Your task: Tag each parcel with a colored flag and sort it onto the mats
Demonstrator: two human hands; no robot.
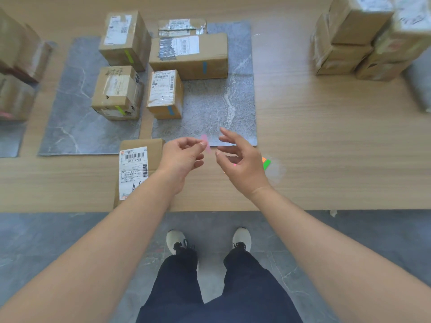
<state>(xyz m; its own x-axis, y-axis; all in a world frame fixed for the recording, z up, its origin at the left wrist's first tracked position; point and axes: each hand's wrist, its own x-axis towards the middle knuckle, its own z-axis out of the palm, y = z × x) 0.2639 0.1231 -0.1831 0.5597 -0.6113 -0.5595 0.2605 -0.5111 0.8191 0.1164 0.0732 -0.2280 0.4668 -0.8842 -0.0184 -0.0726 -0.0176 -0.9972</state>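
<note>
Left hand (184, 157) pinches a pink flag (204, 138); right hand (238, 159) hovers, fingers spread.

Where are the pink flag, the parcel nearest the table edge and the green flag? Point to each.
pink flag (204, 138): head view, its upper end.
parcel nearest the table edge (133, 169): head view, its white label.
green flag (267, 164): head view, middle of the strip.

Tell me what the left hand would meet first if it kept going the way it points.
Most likely the right hand, whose fingers lie just ahead of the left hand, which pinches a pink paper flag; beyond is the grey stone-patterned mat. Depth is unclear.
</note>
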